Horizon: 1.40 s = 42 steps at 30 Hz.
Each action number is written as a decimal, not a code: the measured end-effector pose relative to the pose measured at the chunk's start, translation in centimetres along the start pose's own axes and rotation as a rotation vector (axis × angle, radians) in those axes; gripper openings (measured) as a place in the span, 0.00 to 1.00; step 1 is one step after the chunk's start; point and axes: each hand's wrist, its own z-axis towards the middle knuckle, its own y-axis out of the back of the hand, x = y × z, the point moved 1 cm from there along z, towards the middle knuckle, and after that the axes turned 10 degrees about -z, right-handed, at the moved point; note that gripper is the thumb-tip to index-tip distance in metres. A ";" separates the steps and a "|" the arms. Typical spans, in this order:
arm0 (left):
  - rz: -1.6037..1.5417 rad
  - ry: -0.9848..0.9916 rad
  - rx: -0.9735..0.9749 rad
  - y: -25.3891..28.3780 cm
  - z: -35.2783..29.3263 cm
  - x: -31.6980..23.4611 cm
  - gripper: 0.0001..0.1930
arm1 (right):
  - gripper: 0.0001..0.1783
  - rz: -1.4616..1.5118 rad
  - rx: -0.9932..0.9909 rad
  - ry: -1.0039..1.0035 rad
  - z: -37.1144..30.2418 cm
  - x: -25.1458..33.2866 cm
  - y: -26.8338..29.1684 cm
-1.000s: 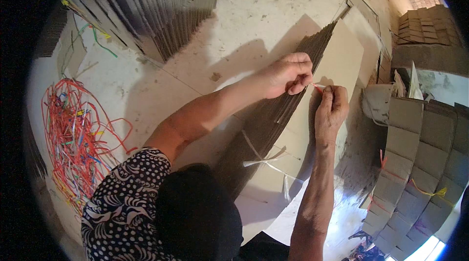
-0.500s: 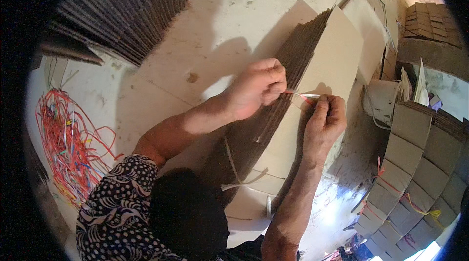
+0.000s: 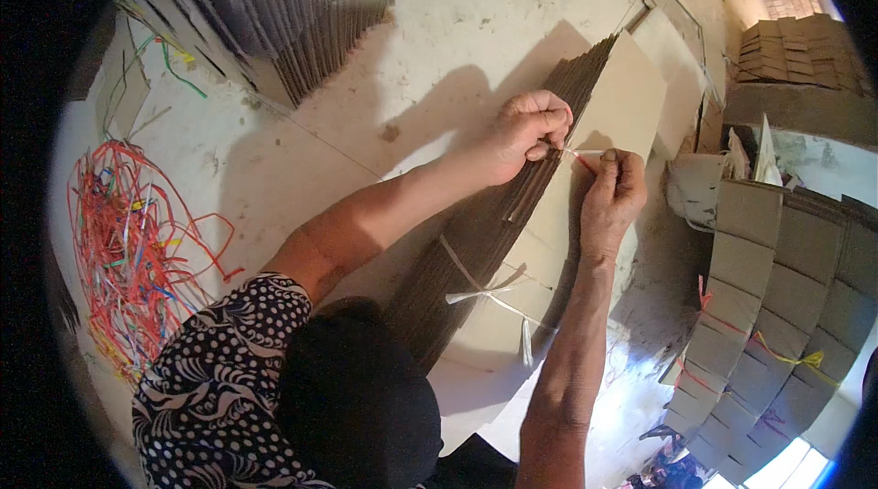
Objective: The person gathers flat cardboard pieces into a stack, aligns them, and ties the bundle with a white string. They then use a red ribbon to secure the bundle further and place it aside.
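Note:
A stack of flat brown cardboard sheets stands in front of me, its corrugated edges facing left. Over its top face, a thin white and red plastic strap runs between my two hands. My left hand is closed with the strap pinched in its fingers, above the stack's left edge. On the other side, my right hand pinches the white end between thumb and fingers. Lower down, a white strap goes round the same stack, crossed or knotted, with loose ends.
A tangle of red and multicoloured straps lies on the floor at the left. Corrugated cardboard is piled at the upper left. Tied cardboard bundles stand at the right, with more stacked cardboard at the far right.
My hands have come slightly closer together, shortening the strap between them. The view has shifted a little. Both hands keep their pinch.

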 end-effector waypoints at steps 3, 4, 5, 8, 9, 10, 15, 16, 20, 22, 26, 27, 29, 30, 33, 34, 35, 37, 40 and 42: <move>0.197 -0.143 0.007 -0.9 0.2 0.3 0.07 | 0.05 -0.353 0.096 0.492 -0.7 3.1 -2.1; 0.254 -0.124 0.044 -1.3 0.2 -0.2 0.09 | 0.04 -0.355 0.110 0.462 -0.3 3.2 -1.5; 0.297 -0.113 0.060 -0.9 -0.1 -0.7 0.09 | 0.03 -0.317 0.134 0.448 0.2 3.9 -1.8; 0.396 -0.066 0.175 -1.5 -0.8 -1.3 0.09 | 0.02 -0.374 0.195 0.388 1.9 4.1 0.6; 0.528 -0.130 0.192 -1.9 -1.0 -1.4 0.09 | 0.02 -0.440 0.218 0.438 2.1 4.4 1.0; 0.659 -0.194 0.209 -2.3 -1.1 -1.4 0.09 | 0.03 -0.507 0.241 0.488 2.4 4.9 1.2; 0.819 -0.274 0.150 -2.2 -1.1 -1.2 0.08 | 0.02 -0.325 0.426 0.239 2.8 5.4 2.3; 0.769 -0.264 0.153 -1.8 -1.0 -1.1 0.07 | 0.05 -0.186 0.398 0.141 3.1 4.3 2.5; 0.603 -0.258 0.203 -0.5 -0.8 -1.1 0.06 | 0.19 0.030 0.550 -0.023 0.8 3.9 1.2; 0.583 -0.246 0.230 -0.7 -0.8 -0.9 0.06 | 0.12 -0.233 0.474 0.122 1.0 2.2 0.5; 0.569 -0.204 0.252 -0.5 -1.1 -1.3 0.05 | 0.04 -0.277 0.465 0.141 0.8 2.9 0.8; 0.535 -0.203 0.272 -0.5 -1.0 -1.2 0.05 | 0.04 -0.318 0.471 0.152 0.9 2.8 1.0; 0.434 -0.208 0.214 -0.6 -1.2 -1.0 0.05 | 0.04 -0.402 0.480 0.173 1.0 2.5 1.6; 0.383 -0.211 0.185 -0.7 -1.2 -1.0 0.04 | 0.05 -0.435 0.484 0.182 0.9 2.4 1.8; 0.360 -0.043 0.118 -0.9 -0.6 -1.3 0.03 | 0.06 -0.713 0.445 0.377 0.7 3.5 2.7; 0.362 0.046 0.149 -0.7 -0.3 -1.7 0.02 | 0.06 -0.764 0.415 0.457 0.9 3.9 2.7; 0.364 0.136 0.183 -0.9 0.0 -2.5 0.02 | 0.07 -0.814 0.381 0.534 1.0 4.3 2.8; 0.312 0.257 0.247 -0.8 0.5 -2.8 0.01 | 0.07 -0.870 0.333 0.619 1.3 4.8 2.7; 0.141 0.328 0.288 0.9 1.6 -2.8 0.02 | 0.07 -0.663 0.301 0.435 1.5 5.1 1.4; 0.129 0.331 0.336 1.2 1.6 -2.4 0.02 | 0.07 -0.250 0.257 -0.005 0.8 4.1 1.0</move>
